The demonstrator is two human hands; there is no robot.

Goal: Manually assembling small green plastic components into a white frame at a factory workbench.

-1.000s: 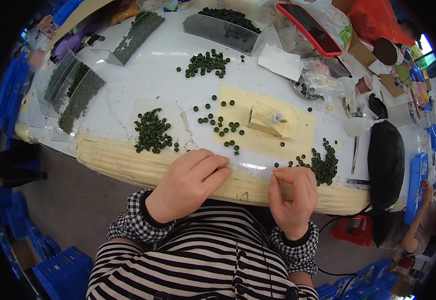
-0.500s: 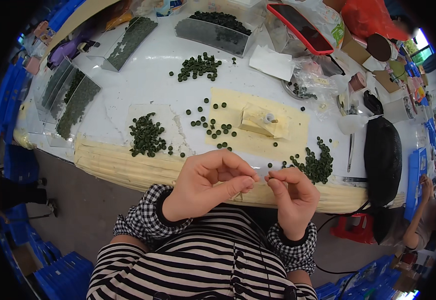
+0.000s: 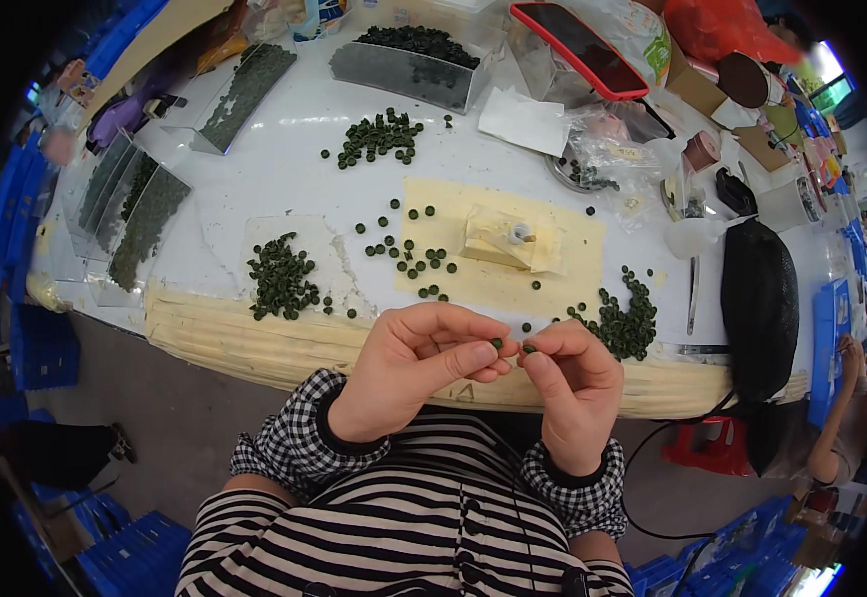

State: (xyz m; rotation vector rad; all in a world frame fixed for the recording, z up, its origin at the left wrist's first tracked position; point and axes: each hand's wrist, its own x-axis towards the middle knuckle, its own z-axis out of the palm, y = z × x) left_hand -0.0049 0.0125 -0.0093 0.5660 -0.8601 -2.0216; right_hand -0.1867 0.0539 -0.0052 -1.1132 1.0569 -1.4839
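Observation:
My left hand (image 3: 394,373) is closed in a pinch on a small dark green round piece (image 3: 496,343), held between thumb and forefinger. Close beside it, my right hand (image 3: 578,393) pinches another small dark green piece (image 3: 529,349). The fingertips almost meet over the table's near edge. Past them stands a tape-covered block (image 3: 493,247) with a short whitish peg, on a yellow sheet (image 3: 573,274). Loose green round pieces (image 3: 433,254) lie scattered left of the block. Heaps of similar pieces sit by the near edge at left (image 3: 282,284) and right (image 3: 628,323).
Farther back is another green heap (image 3: 379,137). Clear bins (image 3: 414,80) of green pieces stand at the back and left. A red-cased phone (image 3: 583,50), white paper (image 3: 523,121), tweezers (image 3: 693,296) and a black bag-like bundle (image 3: 760,308) occupy the right side.
The fingertips have turned slightly, and green pieces now show more clearly in both pinches. The table scene has shifted a little left in the view.

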